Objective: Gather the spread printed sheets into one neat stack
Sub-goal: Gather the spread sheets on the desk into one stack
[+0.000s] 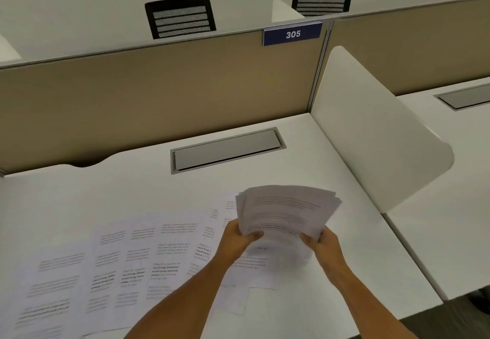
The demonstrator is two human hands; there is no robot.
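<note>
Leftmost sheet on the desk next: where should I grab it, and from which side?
Take the leftmost sheet by its far edge, coming from the bare desk beyond it. It lies flat and its right edge seems overlapped by the next sheet, so that side is poor. Both hands grip the bundle.

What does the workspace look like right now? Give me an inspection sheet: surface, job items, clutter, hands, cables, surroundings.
Surface: white desk, with a closed grey cable hatch set into it.
Job's things: a fanned bundle of white printed sheets held above the desk, edges not squared; spread white printed sheets lie overlapping across the desk's left and middle.
Clutter: nothing seen.
Hands: left hand grips the bundle's lower left edge; right hand grips its lower right edge.
Cables: nothing seen.
Surroundings: tan partition panel behind, blue sign reading 305, white side divider, two black mesh chair backs beyond.
</note>
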